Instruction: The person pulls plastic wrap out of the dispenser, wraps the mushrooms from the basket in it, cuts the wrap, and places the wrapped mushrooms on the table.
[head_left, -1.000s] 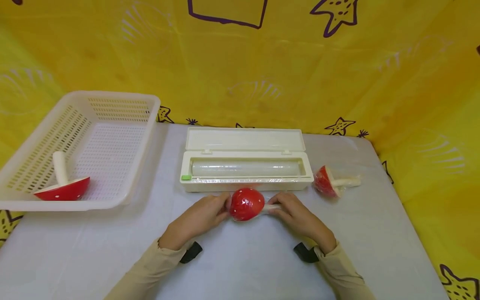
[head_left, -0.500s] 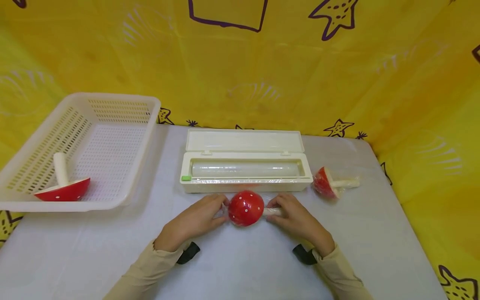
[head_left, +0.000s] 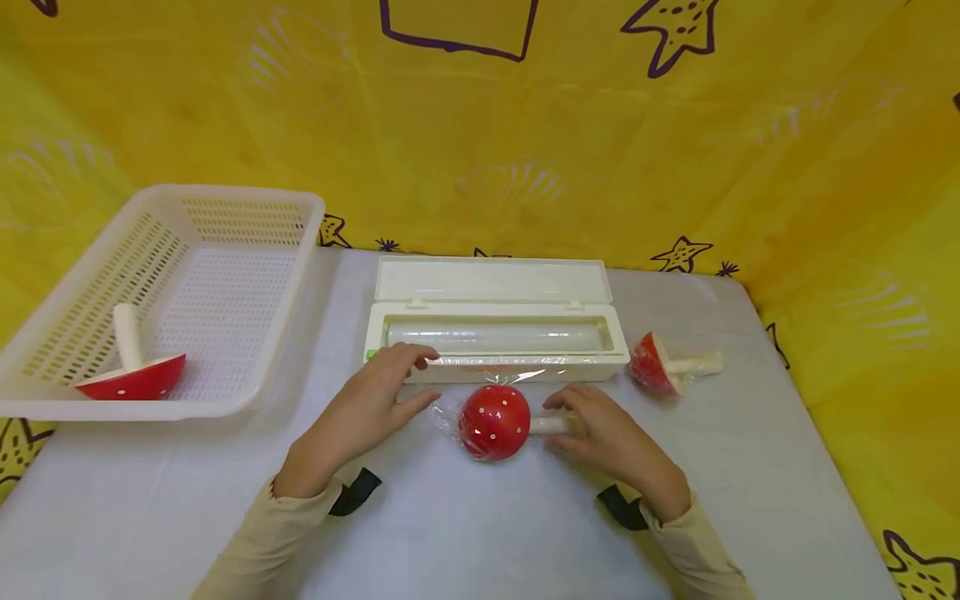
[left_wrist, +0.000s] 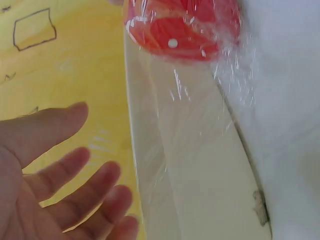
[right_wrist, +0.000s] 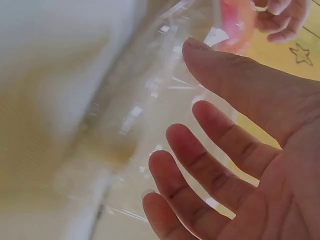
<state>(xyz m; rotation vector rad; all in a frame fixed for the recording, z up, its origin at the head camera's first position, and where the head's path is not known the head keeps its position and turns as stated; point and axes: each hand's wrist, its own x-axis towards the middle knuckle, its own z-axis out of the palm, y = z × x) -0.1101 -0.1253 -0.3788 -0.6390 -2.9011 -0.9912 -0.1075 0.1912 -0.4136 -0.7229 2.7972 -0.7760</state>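
A toy mushroom (head_left: 495, 422) with a red, white-dotted cap lies on the table, clear cling film wrapped about it. Loose film bunches at the left of the cap. My left hand (head_left: 352, 417) is off to the left of the cap, fingers spread and holding nothing; the left wrist view shows its fingers (left_wrist: 95, 195) apart from the film. Around the pale stem (head_left: 555, 425), my right hand (head_left: 611, 437) hovers with relaxed fingers. In the right wrist view those fingers (right_wrist: 200, 160) are loosely extended beside the clear film (right_wrist: 135, 115).
Behind the mushroom stands a cream cling film dispenser (head_left: 495, 371), lid raised, a roll (head_left: 495, 337) inside. A second wrapped mushroom (head_left: 652, 367) lies to its right. At left, a white plastic basket (head_left: 288, 333) holds an unwrapped mushroom (head_left: 138, 379). Yellow patterned cloth (head_left: 480, 125) hangs behind.
My left hand has let go of the film at the cap and moved left, spreading its fingers. My right hand has loosened from the stem. The mushroom's cap has turned, showing more dots.
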